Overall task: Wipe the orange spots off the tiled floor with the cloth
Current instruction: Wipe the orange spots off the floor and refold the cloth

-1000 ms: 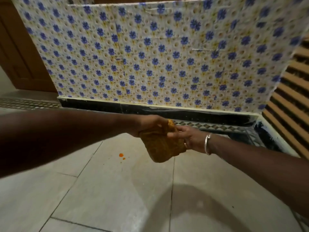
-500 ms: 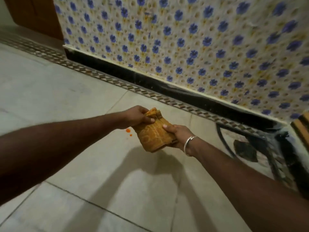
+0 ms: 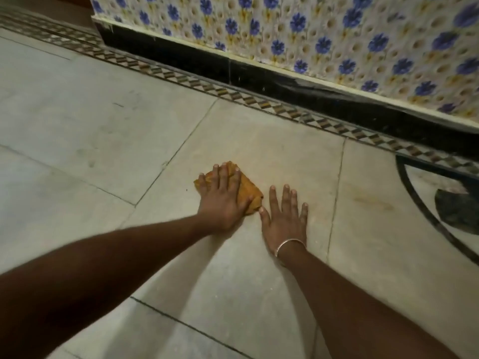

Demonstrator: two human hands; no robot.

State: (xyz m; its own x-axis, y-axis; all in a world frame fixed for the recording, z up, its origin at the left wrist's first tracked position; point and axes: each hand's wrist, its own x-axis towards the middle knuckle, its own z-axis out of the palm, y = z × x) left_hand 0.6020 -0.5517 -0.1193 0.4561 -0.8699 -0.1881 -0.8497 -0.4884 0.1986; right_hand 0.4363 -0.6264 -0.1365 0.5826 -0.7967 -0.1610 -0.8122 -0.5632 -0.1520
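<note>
Change since a second ago: folded mustard-orange patterned cloth (image 3: pixel 234 189), then held in the air by both hands, now lies on the pale grey tiled floor (image 3: pixel 272 141). Left hand (image 3: pixel 223 200) flat on it, fingers spread, pressing, not clasping. Right hand (image 3: pixel 285 216) open, empty, palm on tile just beside. Orange spots hidden; wiping likely begun.

No text, label, brand or number can be read anywhere. Only flower and diamond patterns are shown.
</note>
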